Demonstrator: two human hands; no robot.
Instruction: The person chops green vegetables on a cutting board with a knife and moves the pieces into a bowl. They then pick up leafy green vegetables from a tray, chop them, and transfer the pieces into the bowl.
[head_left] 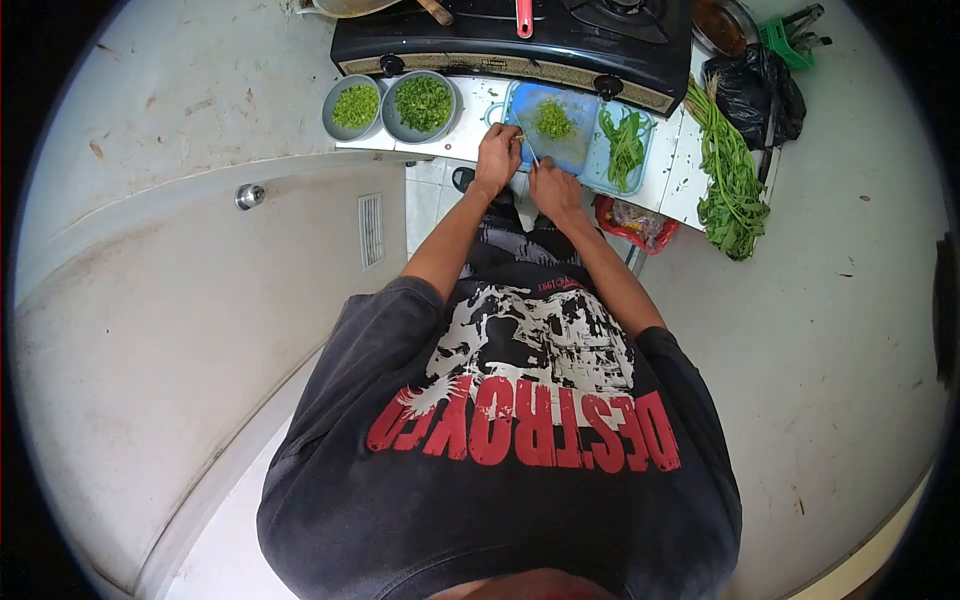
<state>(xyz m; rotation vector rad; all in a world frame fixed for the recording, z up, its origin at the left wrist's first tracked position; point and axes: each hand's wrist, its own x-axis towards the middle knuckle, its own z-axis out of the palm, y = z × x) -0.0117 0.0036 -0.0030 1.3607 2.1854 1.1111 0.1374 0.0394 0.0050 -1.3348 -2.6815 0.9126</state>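
Note:
My right hand (555, 187) is closed round the handle of a knife (532, 150), its thin blade angled up and left over a blue cutting board (572, 160). At the board's left edge, my left hand (499, 155) is closed, with a bit of green stalk showing at its fingertips close to the blade. Finely chopped greens (553, 119) form a small heap on the board just beyond the knife. Leafy green tops (624, 148) lie on the board's right part.
Two grey bowls, a smaller one (332, 126) and a larger one (396, 132), hold chopped greens at the left. A black gas stove (480, 40) stands behind. Rightward lie a bunch of leafy greens (735, 190) and a black plastic bag (760, 95). Below hangs a red bag (655, 237).

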